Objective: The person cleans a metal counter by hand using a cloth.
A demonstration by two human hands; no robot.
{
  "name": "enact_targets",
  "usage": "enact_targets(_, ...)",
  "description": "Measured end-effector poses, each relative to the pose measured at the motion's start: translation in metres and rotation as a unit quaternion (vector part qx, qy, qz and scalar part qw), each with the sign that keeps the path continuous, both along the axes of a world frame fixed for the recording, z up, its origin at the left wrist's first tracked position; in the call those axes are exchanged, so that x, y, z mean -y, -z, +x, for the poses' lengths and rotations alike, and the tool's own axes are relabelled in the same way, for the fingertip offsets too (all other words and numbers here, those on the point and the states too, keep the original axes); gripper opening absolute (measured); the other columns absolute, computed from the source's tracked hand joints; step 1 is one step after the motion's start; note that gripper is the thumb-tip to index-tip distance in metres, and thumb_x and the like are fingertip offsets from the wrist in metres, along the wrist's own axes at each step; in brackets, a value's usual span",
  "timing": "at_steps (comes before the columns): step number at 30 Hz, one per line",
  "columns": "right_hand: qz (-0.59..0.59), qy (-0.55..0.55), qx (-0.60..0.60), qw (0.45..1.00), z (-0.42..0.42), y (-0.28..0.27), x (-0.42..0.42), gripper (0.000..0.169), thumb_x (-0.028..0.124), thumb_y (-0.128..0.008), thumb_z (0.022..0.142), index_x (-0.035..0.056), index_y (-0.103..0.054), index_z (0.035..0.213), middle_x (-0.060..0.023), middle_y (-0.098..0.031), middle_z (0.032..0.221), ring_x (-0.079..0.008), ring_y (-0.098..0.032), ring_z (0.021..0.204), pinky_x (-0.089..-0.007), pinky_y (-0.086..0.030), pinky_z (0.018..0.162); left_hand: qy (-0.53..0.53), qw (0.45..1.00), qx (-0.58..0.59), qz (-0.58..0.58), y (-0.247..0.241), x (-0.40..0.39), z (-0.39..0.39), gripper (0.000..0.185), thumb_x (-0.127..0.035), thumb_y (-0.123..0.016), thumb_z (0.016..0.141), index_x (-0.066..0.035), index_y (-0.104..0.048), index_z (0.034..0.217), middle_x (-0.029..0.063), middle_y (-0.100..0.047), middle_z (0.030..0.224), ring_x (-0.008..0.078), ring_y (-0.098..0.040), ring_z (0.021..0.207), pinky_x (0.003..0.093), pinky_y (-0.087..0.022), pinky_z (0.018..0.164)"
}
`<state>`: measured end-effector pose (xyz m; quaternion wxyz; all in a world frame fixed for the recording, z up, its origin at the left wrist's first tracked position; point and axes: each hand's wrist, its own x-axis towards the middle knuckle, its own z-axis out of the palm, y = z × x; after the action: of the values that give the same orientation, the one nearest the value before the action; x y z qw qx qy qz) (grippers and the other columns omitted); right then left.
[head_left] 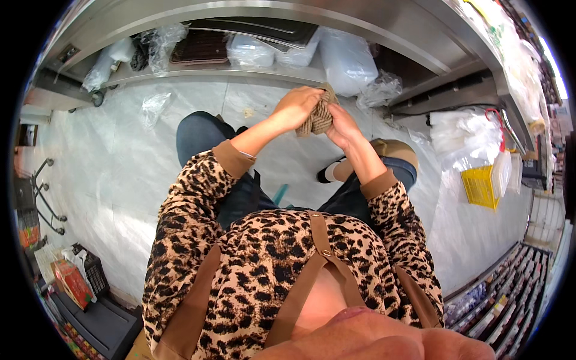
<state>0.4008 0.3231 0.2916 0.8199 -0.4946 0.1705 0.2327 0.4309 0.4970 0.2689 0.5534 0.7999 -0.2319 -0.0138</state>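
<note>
My left hand (299, 108) and my right hand (343, 124) hold a ribbed brown knitted cloth item (321, 114) between them, out in front of my knees. It is bunched up, and its exact kind cannot be told. The fingers of my left hand close on its upper part, while my right hand grips its right side. Below my right hand a foot in a black shoe (324, 174) rests on the floor.
A steel counter (270, 9) spans the front; its low shelf holds plastic containers (346, 60), trays (200, 46) and plastic bags (164, 45). A yellow basket (479, 186) stands at the right, a wheeled base (45, 193) at the left, a black crate (92, 267) at the lower left.
</note>
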Motion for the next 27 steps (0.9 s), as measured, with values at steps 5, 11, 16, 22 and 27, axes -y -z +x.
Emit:
enact_targets(5, -0.04, 0.097, 0.075, 0.992, 0.041, 0.013, 0.086, 0.028, 0.011, -0.045, 0.105, -0.0025, -0.052, 0.128, -0.0145, -0.062, 0.123, -0.0262, -0.063, 0.108, -0.0427, -0.054, 0.093, -0.023, 0.999, -0.049, 0.01, -0.007, -0.009, 0.005, 0.036, -0.024, -0.052, 0.099, 0.0, -0.066, 0.123, 0.0184, -0.069, 0.119, 0.0311, -0.063, 0.113, 0.0377, -0.047, 0.098)
enact_targets(11, -0.265, 0.294, 0.178, 0.901, 0.105, -0.056, 0.255, 0.018, 0.014, -0.065, 0.093, 0.008, -0.057, 0.108, -0.0053, -0.067, 0.095, -0.019, -0.066, 0.077, -0.0326, -0.05, 0.053, 0.044, 0.994, -0.1, 0.006, -0.037, -0.013, 0.021, 0.035, -0.025, -0.053, 0.098, 0.0, -0.069, 0.116, 0.0188, -0.071, 0.113, 0.0345, -0.065, 0.109, 0.0402, -0.048, 0.096)
enact_targets(16, -0.269, 0.369, 0.24, 0.856, 0.148, -0.087, 0.319, 0.022, 0.004, -0.059, 0.093, 0.0002, -0.059, 0.115, -0.0101, -0.066, 0.103, -0.0247, -0.067, 0.088, -0.0415, -0.057, 0.072, 0.024, 0.988, -0.145, 0.051, -0.011, -0.001, 0.018, 0.034, -0.023, -0.052, 0.098, -0.001, -0.068, 0.119, 0.0146, -0.072, 0.114, 0.0278, -0.067, 0.105, 0.0363, -0.05, 0.094)
enact_targets(22, -0.511, 0.487, 0.3, 0.642, 0.195, -0.061, 0.221, 0.034, -0.001, -0.055, 0.086, -0.0131, -0.049, 0.117, -0.025, -0.057, 0.118, -0.0354, -0.06, 0.106, -0.0468, -0.048, 0.096, 0.123, 0.986, -0.108, 0.039, -0.043, 0.028, -0.023, 0.034, -0.025, -0.049, 0.099, -0.001, -0.069, 0.115, 0.0161, -0.071, 0.114, 0.0322, -0.066, 0.111, 0.0394, -0.049, 0.096)
enact_targets(27, -0.427, 0.47, 0.342, 0.693, 0.175, -0.061, 0.072, 0.035, -0.003, -0.053, 0.085, -0.0083, -0.044, 0.118, -0.0242, -0.049, 0.118, -0.0362, -0.054, 0.107, -0.0464, -0.043, 0.097, 0.139, 0.979, -0.147, 0.032, -0.065, 0.03, -0.041, 0.034, -0.025, -0.049, 0.099, -0.001, -0.07, 0.113, 0.0178, -0.071, 0.113, 0.0344, -0.065, 0.109, 0.041, -0.049, 0.094)
